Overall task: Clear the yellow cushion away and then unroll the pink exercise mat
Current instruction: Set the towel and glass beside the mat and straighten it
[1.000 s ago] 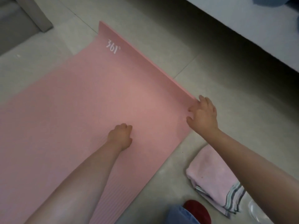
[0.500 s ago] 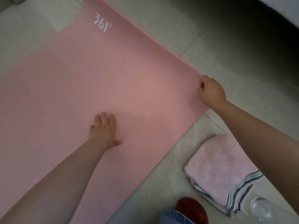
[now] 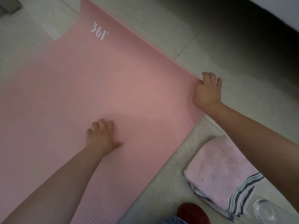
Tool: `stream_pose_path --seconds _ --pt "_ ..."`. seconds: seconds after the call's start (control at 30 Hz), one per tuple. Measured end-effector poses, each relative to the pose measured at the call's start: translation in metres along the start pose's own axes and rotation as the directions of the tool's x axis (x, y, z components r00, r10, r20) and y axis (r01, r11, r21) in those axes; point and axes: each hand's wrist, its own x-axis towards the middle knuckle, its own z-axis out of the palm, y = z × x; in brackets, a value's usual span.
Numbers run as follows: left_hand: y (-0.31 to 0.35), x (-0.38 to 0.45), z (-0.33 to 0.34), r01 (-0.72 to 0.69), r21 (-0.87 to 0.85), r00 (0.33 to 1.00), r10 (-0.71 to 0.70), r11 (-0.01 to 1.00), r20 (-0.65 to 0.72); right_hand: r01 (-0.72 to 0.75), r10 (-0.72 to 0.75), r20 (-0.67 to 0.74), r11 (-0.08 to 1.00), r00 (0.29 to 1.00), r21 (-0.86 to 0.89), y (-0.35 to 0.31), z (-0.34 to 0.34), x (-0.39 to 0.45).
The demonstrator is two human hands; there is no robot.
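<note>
Mat [image 3: 113,97], pink and ribbed, lies unrolled flat on the pale tiled floor [image 3: 191,50], running from the lower left up to a far corner near the top edge. White "361°" logo [image 3: 99,32] printed near that far corner, reading upside down from this view.

Left hand [image 3: 102,136] rests palm down on the mat surface, well inside its edges; fingers slightly bent and close together, thumb out to the side, nothing held. Bare forearm runs back to the lower left.

Right hand [image 3: 207,91] sits at the mat's right-side corner, fingers curled over the edge there, thumb side on the mat's top face; it appears to grip the corner, though the underside contact is hidden. Right forearm crosses down to the right edge of view.

Folded towel [image 3: 221,172], pale pink with grey and white stripes at one end, lies on the floor just beside the mat's near short edge, apart from it, partly under the right forearm. Clear glass [image 3: 265,210] stands by the towel's striped end at the bottom right. Red rounded object [image 3: 192,212] at the bottom edge, with blue fabric beside it; what it is cannot be told. Dark shadow under a pale furniture edge fills the upper right
</note>
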Motion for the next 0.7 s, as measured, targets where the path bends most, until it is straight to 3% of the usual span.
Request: stream_pose_path --seconds 0.13,0.23,0.43,0.7 --pt "0.0 0.014 -0.004 0.047 -0.132 0.995 -0.059 0.99 -0.083 0.269 -0.285 -0.052 0.942 0.957 -0.202 -0.019 0.01 -0.003" --pt "0.003 0.022 0.002 0.077 -0.196 0.997 -0.081 0.978 -0.008 0.299 -0.287 0.083 0.913 0.954 -0.278 -0.027 0.02 0.0" --pt "0.001 0.037 0.02 0.074 -0.233 0.997 -0.077 0.97 -0.004 0.204 -0.18 0.227 0.975 0.957 -0.085 -0.025 0.029 0.031" --pt "-0.002 0.038 0.031 -0.059 -0.399 0.957 -0.062 0.915 -0.282 0.175 -0.209 0.244 0.972 0.947 0.154 -0.015 0.042 0.052"
